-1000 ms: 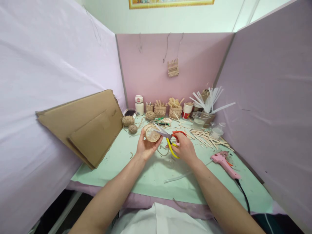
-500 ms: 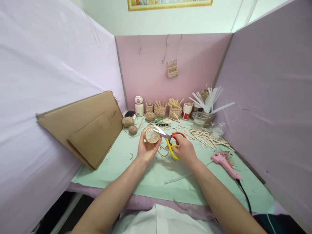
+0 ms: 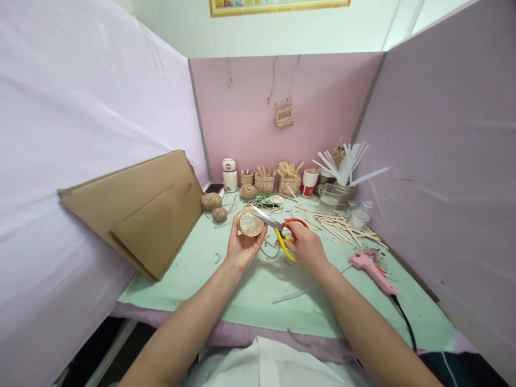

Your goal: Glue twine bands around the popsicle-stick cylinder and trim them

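Above the surface (image 3: 258, 293), in from its near edge, your left hand (image 3: 243, 249) grips the round piece (image 3: 250, 223) by its rim, sensibly: it's probably light and stiff, though material's unclear. Your right hand (image 3: 306, 245) holds scissors (image 3: 276, 223) by their handles.

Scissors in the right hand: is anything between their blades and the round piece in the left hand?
Nothing visible. The scissors in the right hand overlap the upper right edge of the round piece in view; contact is unclear. The left hand holds it at the sides, fingers below the blades.
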Demonstrator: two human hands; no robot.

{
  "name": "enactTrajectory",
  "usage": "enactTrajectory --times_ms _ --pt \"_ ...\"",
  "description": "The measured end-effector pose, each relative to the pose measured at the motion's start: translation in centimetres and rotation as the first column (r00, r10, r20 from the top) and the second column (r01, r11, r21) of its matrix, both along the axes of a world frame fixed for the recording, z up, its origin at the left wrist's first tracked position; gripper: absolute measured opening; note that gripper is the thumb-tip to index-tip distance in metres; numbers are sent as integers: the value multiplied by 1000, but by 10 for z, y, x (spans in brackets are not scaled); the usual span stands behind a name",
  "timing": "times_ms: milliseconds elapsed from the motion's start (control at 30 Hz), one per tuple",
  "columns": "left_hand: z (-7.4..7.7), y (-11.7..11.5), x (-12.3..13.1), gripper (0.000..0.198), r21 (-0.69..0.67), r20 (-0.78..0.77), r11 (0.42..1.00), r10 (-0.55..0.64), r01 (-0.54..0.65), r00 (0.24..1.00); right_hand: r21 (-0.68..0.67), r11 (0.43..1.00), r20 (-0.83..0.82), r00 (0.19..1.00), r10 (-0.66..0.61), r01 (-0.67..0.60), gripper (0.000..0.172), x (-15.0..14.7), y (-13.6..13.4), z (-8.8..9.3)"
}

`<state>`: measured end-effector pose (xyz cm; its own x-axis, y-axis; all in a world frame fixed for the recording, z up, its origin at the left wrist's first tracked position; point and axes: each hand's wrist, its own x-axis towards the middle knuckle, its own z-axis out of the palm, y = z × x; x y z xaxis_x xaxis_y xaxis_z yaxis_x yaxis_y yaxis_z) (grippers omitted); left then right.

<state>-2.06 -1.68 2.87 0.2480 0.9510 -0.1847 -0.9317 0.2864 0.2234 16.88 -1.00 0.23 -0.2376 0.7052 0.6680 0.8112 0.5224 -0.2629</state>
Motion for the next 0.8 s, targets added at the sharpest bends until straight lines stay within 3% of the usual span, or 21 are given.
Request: enactTrajectory --times_ms 367,633,800 --pt "2 0 0 45 -24 -7 1000 1 -1 1000 11 998 56 997 -60 59 20 2 0 0" --pt "3 3 -6 48 -10 19 1000 2 -2 1000 -214 971 -142 980 -140 107 24 2 2 1" --pt "-2 5 -12 45 75 49 997 18 -22 999 -251 967 -199 976 -89 37 32 -1 3 0"
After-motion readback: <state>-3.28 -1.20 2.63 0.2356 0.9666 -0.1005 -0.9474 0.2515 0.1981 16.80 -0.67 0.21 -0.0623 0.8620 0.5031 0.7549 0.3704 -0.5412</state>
